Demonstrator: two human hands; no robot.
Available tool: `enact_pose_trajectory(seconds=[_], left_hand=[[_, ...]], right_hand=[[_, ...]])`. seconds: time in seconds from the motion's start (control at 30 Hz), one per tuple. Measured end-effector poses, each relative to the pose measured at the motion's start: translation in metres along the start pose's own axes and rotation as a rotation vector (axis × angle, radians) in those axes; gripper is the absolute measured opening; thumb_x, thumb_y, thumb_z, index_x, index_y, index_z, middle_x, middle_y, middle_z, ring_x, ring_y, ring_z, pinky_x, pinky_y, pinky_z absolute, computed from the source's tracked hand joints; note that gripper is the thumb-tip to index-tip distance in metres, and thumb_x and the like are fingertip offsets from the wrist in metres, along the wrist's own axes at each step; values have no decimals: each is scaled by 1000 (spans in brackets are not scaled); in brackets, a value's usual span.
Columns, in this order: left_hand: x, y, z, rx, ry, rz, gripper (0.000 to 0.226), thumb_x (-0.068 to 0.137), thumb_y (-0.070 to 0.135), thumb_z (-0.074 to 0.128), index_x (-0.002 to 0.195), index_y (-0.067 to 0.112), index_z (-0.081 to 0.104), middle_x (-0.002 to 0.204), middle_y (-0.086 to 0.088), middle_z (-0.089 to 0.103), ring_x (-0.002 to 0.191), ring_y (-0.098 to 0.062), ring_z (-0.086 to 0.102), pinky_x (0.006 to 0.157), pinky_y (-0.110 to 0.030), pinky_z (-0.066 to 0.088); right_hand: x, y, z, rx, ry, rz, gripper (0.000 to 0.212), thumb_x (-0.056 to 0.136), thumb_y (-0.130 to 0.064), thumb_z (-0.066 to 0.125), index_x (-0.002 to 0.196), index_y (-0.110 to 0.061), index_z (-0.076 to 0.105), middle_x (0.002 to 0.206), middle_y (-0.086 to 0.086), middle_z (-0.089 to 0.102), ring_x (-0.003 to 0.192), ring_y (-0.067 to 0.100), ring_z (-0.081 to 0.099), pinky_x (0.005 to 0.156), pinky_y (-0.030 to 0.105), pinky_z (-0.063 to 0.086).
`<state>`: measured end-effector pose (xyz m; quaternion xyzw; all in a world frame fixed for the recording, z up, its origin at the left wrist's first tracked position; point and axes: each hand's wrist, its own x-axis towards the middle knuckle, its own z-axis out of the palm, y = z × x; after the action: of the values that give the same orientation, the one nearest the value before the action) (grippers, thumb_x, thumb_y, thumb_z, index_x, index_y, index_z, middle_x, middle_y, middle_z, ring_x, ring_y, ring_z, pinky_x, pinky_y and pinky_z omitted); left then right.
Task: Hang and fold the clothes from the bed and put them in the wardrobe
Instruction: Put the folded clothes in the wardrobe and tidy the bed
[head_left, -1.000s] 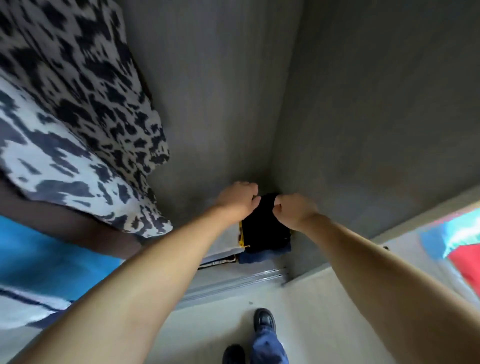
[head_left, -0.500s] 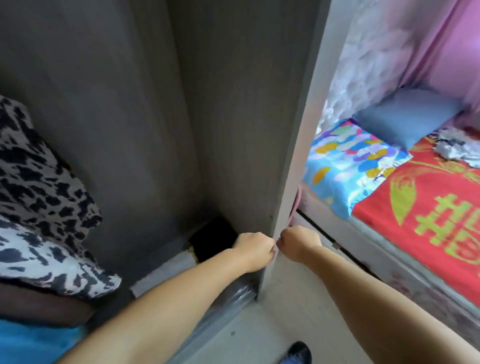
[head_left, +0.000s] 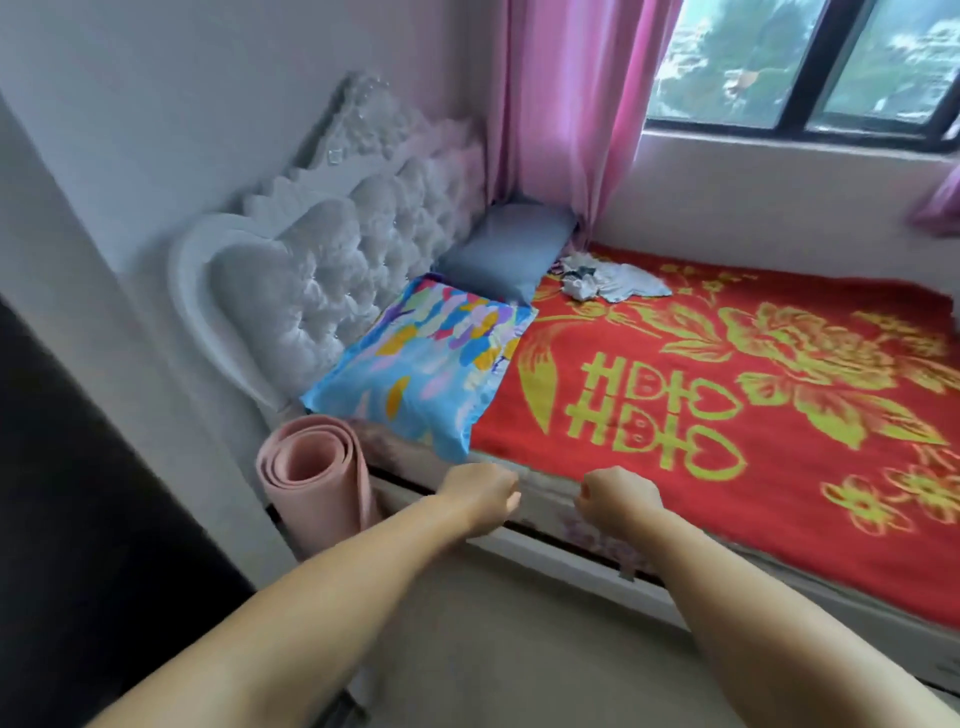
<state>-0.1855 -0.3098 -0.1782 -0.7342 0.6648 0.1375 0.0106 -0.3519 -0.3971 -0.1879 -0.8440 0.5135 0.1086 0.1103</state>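
1. Where the near edge of the bed (head_left: 545, 499) crosses the view, we record our left hand (head_left: 480, 501) and right hand (head_left: 621, 496) side by side, apart, each with fingers curled into a fist and holding nothing.
2. We list the clothes (head_left: 608, 280): a small crumpled pile, pale blue, white and dark, lying on the far part of the bed, just right of the grey pillow (head_left: 506, 249) and well apart from both hands.
3. We list a red blanket (head_left: 727, 415) with yellow flowers and characters, covering the bed's top.
4. We list a bright blue patterned pillow (head_left: 421, 369) at the left end of the bed, overlapping the blanket's left edge, with the grey pillow beyond it.
5. We list a white tufted headboard (head_left: 322, 280) at the left, against the wall.
6. We list a pink rolled mat (head_left: 311, 478), standing on end between the headboard and our left forearm, just beside the bed's corner.
7. We list a pink curtain (head_left: 566, 104) hanging at the far side, left of the window (head_left: 800, 67).
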Motion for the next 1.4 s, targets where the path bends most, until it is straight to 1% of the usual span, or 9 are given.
enact_pose_trajectory(seconds=[0.07,0.17,0.37,0.5,0.83,0.9,1.07,1.23,1.4], left_hand=[[37,29,-4,-23,-12,21,29,97,31,40,96,10,59,109,-12,64,102,-34,59,75,-36,45],[85,65,-12,-40,-9,53,29,98,32,39,94,11,59,104,-10,64,95,-32,58,68,-34,40],[163,102,-28,-46,-34,88,33,100,32,38,93,8,60,98,-9,63,88,-32,59,67,-34,43],[211,108,-28,-30,-66,96,33,101,31,37,82,8,52,89,-11,61,78,-31,56,61,-32,38],[392,82,-32,-41,-98,114,30,99,27,38,77,9,48,79,-6,52,70,-26,47,57,-31,33],[438,72,-38,-54,-121,109,30,99,28,37,77,10,47,80,-7,52,72,-27,49,58,-31,33],[544,51,-41,-102,-204,120,30,99,28,38,78,10,48,83,-8,59,75,-29,56,60,-33,39],[632,39,7,-154,-316,65,29,100,28,37,85,13,56,85,-6,65,83,-28,63,65,-32,46],[721,19,79,-186,-344,-17,29,99,28,37,91,10,59,84,-5,64,75,-26,60,62,-33,45]], right_hand=[[16,46,-9,7,-7,53,37,95,-30,38,60,-19,38,66,-4,44,65,21,43,60,30,41],[41,106,-24,7,21,122,36,98,-27,37,65,-15,46,65,-4,44,58,18,40,51,25,34],[81,176,-47,29,45,175,35,98,-27,36,68,-14,48,68,-2,50,60,19,43,48,23,32],[116,197,-46,38,8,170,33,97,-27,36,70,-14,49,70,-1,52,62,20,45,50,24,34],[274,242,-57,69,-63,235,34,96,-26,35,63,-19,38,71,-4,48,68,20,49,52,26,37],[314,252,-63,69,-85,254,33,96,-24,34,63,-19,37,69,-5,46,65,19,46,50,25,33],[406,277,-65,89,-120,273,33,97,-24,34,64,-20,39,70,-5,50,63,17,47,51,26,37],[504,304,-24,142,-152,258,32,98,-22,33,68,-17,44,62,-7,49,56,14,48,46,23,36],[618,325,37,214,-138,194,30,99,-24,35,71,-17,44,67,-5,51,57,13,45,45,24,34]])
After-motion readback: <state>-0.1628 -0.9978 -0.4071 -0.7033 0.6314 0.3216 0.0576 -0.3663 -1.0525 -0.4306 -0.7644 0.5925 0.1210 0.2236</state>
